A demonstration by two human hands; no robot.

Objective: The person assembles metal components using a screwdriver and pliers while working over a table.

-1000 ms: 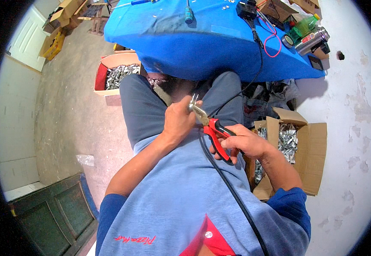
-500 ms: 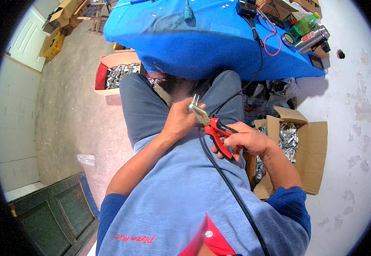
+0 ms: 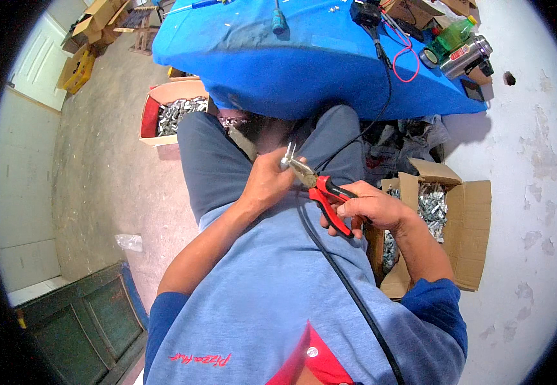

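Head view: right hand (image 3: 368,208) curls shut around red-handled pliers (image 3: 320,192); left hand (image 3: 267,183), fingers closed, pinches a small metal piece (image 3: 288,154) at their tip.

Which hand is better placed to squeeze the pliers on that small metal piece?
Right. The right hand already wraps the red pliers handles; the left hand is at their nose, holding the small metal piece.
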